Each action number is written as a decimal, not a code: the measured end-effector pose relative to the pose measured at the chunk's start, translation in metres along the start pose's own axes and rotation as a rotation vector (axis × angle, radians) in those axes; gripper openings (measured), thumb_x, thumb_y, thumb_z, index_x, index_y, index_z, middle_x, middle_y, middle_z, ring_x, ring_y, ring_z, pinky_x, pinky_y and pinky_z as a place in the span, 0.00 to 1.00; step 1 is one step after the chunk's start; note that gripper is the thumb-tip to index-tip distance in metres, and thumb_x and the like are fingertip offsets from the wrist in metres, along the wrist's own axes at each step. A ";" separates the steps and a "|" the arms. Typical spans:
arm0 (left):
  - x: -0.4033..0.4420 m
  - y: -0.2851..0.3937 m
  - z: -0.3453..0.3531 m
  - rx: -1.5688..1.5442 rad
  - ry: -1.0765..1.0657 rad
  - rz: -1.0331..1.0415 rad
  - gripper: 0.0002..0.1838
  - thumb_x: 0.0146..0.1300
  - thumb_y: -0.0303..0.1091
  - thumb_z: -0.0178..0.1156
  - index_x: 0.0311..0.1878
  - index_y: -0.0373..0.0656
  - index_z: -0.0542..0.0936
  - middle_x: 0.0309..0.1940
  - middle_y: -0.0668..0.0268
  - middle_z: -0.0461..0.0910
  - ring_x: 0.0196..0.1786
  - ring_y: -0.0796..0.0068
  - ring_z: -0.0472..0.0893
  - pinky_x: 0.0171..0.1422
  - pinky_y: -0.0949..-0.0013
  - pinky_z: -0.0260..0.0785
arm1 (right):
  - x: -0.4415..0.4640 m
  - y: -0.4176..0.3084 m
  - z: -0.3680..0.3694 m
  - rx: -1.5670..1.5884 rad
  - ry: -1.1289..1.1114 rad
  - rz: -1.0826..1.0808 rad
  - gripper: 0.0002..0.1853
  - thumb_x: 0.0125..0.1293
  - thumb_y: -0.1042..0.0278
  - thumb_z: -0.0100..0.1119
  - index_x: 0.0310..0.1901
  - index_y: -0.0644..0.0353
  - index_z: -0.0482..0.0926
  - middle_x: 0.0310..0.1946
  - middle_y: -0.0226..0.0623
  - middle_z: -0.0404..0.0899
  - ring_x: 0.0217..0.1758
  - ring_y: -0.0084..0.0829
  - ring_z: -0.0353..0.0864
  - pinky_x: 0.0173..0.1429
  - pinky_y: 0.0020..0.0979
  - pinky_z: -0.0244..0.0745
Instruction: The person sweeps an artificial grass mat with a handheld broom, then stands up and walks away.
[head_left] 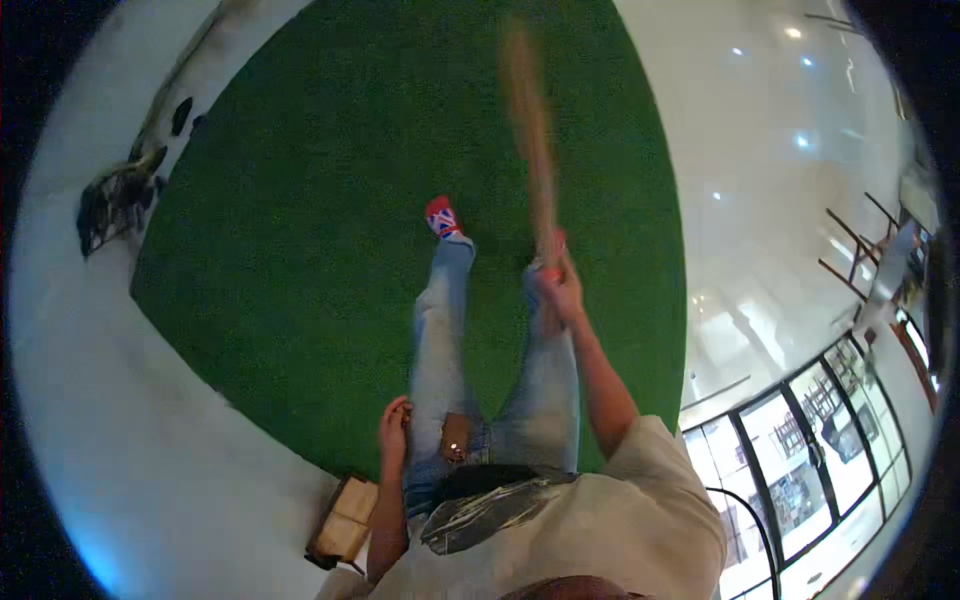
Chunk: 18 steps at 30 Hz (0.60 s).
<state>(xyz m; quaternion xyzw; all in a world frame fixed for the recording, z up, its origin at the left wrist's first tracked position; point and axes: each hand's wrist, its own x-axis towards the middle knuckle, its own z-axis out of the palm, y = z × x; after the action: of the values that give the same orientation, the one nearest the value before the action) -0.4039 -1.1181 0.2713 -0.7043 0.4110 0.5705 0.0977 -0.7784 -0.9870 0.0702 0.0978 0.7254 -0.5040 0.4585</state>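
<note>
My right hand (562, 288) is closed around the near end of a long, brown, wooden bat-like stick (535, 140). The stick points away from me over the green mat, and motion smears its far end. Something red shows by the grip, but I cannot tell whether it belongs to the stick or to my right sock. Beside my left thigh hangs my left hand (393, 425), its fingers curled in. What it holds, if anything, is too small to make out.
I stand on a green mat (330, 250) edged by pale floor. A wooden box-like piece (348, 515) is at lower left, a dark object (118, 205) at upper left. Glass doors (790, 450) and chairs (855, 255) are on the right.
</note>
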 end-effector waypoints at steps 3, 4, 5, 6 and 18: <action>-0.005 0.000 0.004 0.049 0.050 0.025 0.13 0.67 0.36 0.50 0.49 0.43 0.79 0.39 0.70 0.78 0.39 0.79 0.73 0.45 0.76 0.64 | -0.011 0.067 0.098 -0.144 -0.470 0.020 0.38 0.51 0.70 0.66 0.66 0.58 0.63 0.57 0.39 0.72 0.55 0.28 0.72 0.59 0.28 0.67; -0.008 0.007 0.006 0.086 0.043 0.032 0.14 0.67 0.36 0.50 0.49 0.43 0.79 0.39 0.69 0.78 0.39 0.79 0.73 0.46 0.75 0.64 | -0.019 0.077 0.135 -0.153 -0.577 0.053 0.38 0.51 0.68 0.66 0.66 0.57 0.63 0.57 0.41 0.72 0.56 0.30 0.73 0.60 0.30 0.67; -0.008 0.013 0.008 0.123 0.030 0.037 0.14 0.67 0.37 0.50 0.50 0.43 0.79 0.39 0.69 0.78 0.40 0.79 0.73 0.46 0.75 0.65 | -0.021 0.071 0.167 -0.278 -0.653 0.013 0.37 0.51 0.65 0.66 0.65 0.56 0.64 0.56 0.44 0.73 0.56 0.33 0.74 0.59 0.31 0.68; -0.012 0.020 0.009 0.132 0.043 0.014 0.14 0.67 0.37 0.50 0.49 0.43 0.79 0.40 0.69 0.78 0.41 0.79 0.73 0.47 0.75 0.65 | -0.020 0.063 0.197 -0.403 -0.727 -0.026 0.37 0.51 0.62 0.66 0.65 0.56 0.65 0.55 0.47 0.74 0.56 0.36 0.75 0.59 0.33 0.68; -0.007 0.028 0.010 0.182 0.051 -0.044 0.15 0.65 0.38 0.51 0.50 0.42 0.78 0.44 0.67 0.78 0.47 0.76 0.74 0.54 0.73 0.64 | 0.187 0.089 0.054 0.641 0.070 -0.106 0.23 0.56 0.67 0.65 0.54 0.56 0.71 0.34 0.37 0.80 0.27 0.28 0.77 0.32 0.32 0.78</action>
<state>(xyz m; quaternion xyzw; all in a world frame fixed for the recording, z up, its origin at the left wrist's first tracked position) -0.4308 -1.1263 0.2837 -0.7157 0.4479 0.5103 0.1634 -0.7990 -1.0490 -0.1330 0.2167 0.5491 -0.7263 0.3523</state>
